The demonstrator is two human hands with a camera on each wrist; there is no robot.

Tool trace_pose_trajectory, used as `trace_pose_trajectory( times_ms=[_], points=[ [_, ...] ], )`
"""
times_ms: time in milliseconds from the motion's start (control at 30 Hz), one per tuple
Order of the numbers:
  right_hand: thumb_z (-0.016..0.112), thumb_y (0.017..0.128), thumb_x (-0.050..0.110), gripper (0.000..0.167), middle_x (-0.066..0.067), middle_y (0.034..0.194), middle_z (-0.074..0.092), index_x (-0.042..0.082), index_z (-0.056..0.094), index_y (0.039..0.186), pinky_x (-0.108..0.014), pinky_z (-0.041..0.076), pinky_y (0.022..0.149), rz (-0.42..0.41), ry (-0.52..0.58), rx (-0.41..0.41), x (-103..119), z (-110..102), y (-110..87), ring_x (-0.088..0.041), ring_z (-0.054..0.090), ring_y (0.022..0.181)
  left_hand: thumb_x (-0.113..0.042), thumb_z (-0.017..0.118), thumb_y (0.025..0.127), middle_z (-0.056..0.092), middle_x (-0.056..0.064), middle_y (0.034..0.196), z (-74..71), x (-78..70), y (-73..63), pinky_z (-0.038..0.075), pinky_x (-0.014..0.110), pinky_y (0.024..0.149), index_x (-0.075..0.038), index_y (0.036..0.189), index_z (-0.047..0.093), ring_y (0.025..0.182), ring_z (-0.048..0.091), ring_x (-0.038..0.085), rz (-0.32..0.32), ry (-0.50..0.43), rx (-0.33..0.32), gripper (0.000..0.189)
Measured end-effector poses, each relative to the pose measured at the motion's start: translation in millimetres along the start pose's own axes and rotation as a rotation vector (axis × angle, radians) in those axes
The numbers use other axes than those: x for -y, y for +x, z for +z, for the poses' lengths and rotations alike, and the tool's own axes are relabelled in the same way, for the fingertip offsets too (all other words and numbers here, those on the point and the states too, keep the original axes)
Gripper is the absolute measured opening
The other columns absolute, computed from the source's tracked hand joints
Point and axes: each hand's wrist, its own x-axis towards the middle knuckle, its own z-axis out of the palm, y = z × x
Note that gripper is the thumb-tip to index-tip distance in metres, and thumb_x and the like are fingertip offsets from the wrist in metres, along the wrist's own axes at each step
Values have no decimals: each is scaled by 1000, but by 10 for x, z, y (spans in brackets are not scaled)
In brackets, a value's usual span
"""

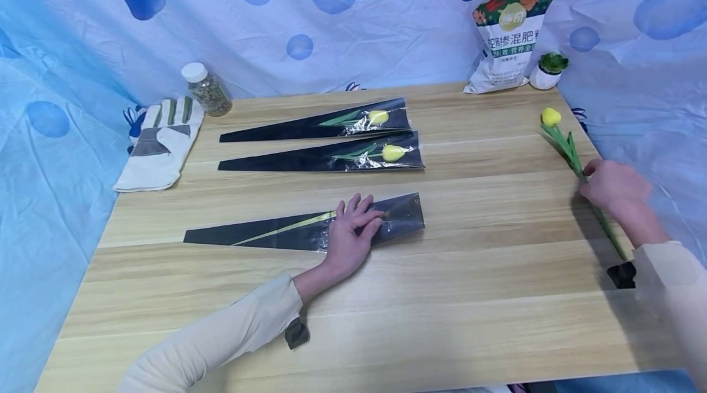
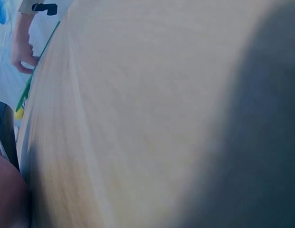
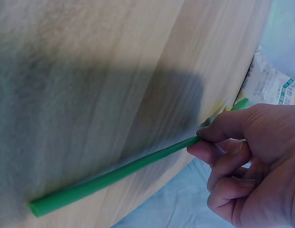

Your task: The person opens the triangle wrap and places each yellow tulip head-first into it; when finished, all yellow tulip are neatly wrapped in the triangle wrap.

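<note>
On the right side, my right hand pinches the green stem of a yellow artificial tulip between thumb and fingertips. In the right wrist view the cut end of the stem points away from the hand, over the table. My left hand lies over a black, tapered flower sleeve with a clear front. Its thumb and index finger come together at the sleeve's film near the wide end, the other fingers spread. A thin yellow-green strip runs along that sleeve. The left wrist view mostly shows bare wood.
Behind the left hand lie two more sleeves, a nearer one and a farther one, each with a yellow tulip inside. White-and-grey gloves and a lidded jar stand at left. A fertilizer bag and small potted plant stand back right.
</note>
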Motion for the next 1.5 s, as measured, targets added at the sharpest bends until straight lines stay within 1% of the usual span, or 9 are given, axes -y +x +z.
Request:
trace_pose_trajectory(
  times_ms=[200, 400, 467, 667, 833, 1000, 1133, 1333, 1500],
  points=[
    [59, 84, 16, 42, -40, 105, 52, -5, 55, 119, -55, 44, 50, -7, 50, -54, -4, -19, -34, -59, 52, 89, -1, 73, 87, 61, 25, 128, -9, -8, 0, 10, 61, 116, 0, 103, 77, 135, 41, 46, 5, 12, 1, 16],
    [59, 90, 22, 40, -40, 106, 51, -3, 57, 122, -49, 42, 44, -21, 88, -91, 55, -72, -69, -55, 54, 79, -1, 73, 88, 61, 25, 128, -6, -2, 1, 11, 62, 116, 1, 103, 77, 135, 42, 46, 10, 16, -3, 16],
    [59, 92, 23, 41, -40, 103, 52, -3, 57, 123, -46, 41, 42, -20, 104, -96, 87, -91, -80, -50, 54, 72, -1, 73, 88, 61, 25, 129, -4, -3, 2, 11, 61, 117, 1, 103, 77, 135, 42, 46, 7, 12, -4, 16],
    [56, 93, 19, 39, -27, 80, 62, -3, 56, 125, -39, 37, 38, -24, 170, -113, 198, -132, -107, -28, 48, 50, -1, 73, 88, 60, 24, 131, -3, -17, -2, 10, 57, 118, 1, 103, 77, 137, 41, 44, -16, 6, 0, 16],
    [57, 92, 16, 34, -29, 88, 69, -3, 59, 121, -40, 40, 39, -77, 221, -183, 267, -159, -118, -24, 58, 50, -1, 73, 88, 59, 24, 131, -7, -27, -2, 9, 58, 118, 1, 103, 77, 137, 41, 44, -20, 7, 1, 16],
    [59, 91, 13, 30, -25, 79, 70, -4, 63, 115, -36, 41, 44, -122, 275, -244, 331, -181, -129, -14, 56, 49, -1, 73, 88, 59, 23, 132, -12, -39, -1, 9, 57, 118, 0, 104, 77, 137, 40, 44, -25, 6, 2, 16],
    [60, 94, 17, 30, -21, 77, 71, -3, 63, 116, -33, 42, 45, -115, 325, -236, 387, -201, -161, -10, 56, 50, -1, 73, 88, 59, 24, 132, -13, -40, -2, 9, 58, 118, 0, 104, 77, 137, 41, 45, -24, 6, -1, 16],
    [63, 95, 20, 32, -11, 76, 72, 0, 61, 120, -32, 44, 46, -111, 467, -176, 480, -185, -218, -8, 58, 57, 0, 73, 88, 59, 25, 131, -7, -26, -3, 8, 58, 118, 1, 103, 77, 137, 41, 45, -18, 3, -4, 16],
    [65, 94, 21, 32, 4, 70, 69, 4, 58, 121, -31, 41, 48, -91, 551, -136, 595, -182, -276, -7, 54, 59, 0, 74, 87, 60, 25, 131, -1, -4, -7, 8, 58, 118, 0, 103, 77, 137, 41, 44, -19, 6, -4, 16]
  ],
)
